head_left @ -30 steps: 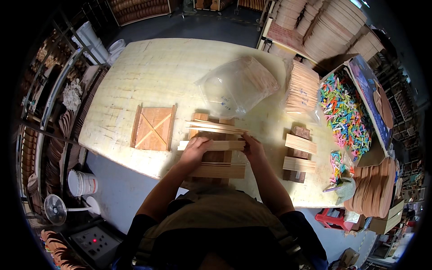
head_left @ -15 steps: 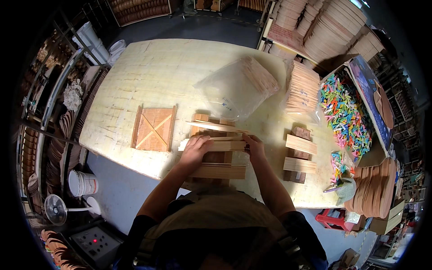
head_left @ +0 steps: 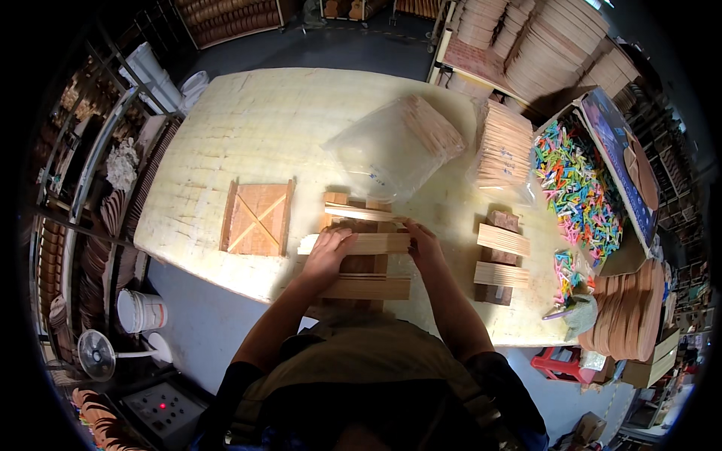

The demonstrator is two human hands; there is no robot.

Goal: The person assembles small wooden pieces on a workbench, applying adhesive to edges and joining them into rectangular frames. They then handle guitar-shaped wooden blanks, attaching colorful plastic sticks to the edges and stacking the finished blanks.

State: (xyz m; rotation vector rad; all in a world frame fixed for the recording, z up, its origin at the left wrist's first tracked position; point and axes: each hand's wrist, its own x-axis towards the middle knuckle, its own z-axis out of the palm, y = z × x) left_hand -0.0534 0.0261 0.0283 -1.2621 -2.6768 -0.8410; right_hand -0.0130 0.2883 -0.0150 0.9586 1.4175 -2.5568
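Slats (head_left: 359, 242) bundled at near worktop (head_left: 248, 128) edge; left hand (head_left: 329, 252) flat on top, right hand (head_left: 421, 244) pressed against end; best squared by pushing ends flush; kept level over lower slats (head_left: 367, 287).

My left hand (head_left: 329, 252) covers part of the wooden slat (head_left: 361, 243); the frame's (head_left: 361, 264) near edge hides behind my chest.

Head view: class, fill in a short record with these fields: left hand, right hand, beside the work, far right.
left hand: left hand flat on the pale wooden slat
right hand: right hand at the slat's right end
beside the work: square wooden panel with crossed battens to the left
far right: open box of multicoloured small pieces
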